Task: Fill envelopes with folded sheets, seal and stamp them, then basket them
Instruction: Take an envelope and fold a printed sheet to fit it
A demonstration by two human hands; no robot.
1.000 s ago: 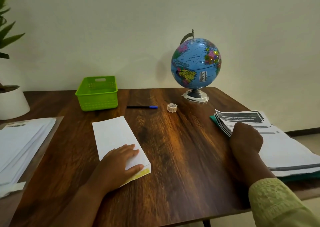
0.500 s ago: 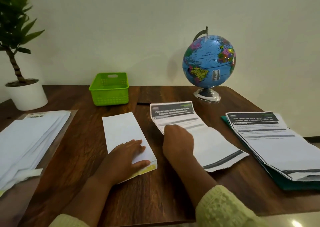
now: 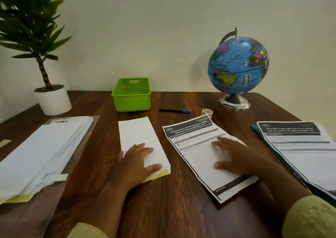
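The left hand [image 3: 136, 158] lies flat, fingers spread, on the near end of a white envelope [image 3: 141, 141]. The right hand [image 3: 234, 158], slightly blurred, rests open-palmed on a printed sheet [image 3: 200, 147] just beside it on the wooden table [image 3: 172, 210]. The green basket [image 3: 131, 96] stands behind.

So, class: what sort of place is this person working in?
Probably a home or office desk: a wooden table against a plain wall, with a globe, a potted plant and stacks of envelopes.
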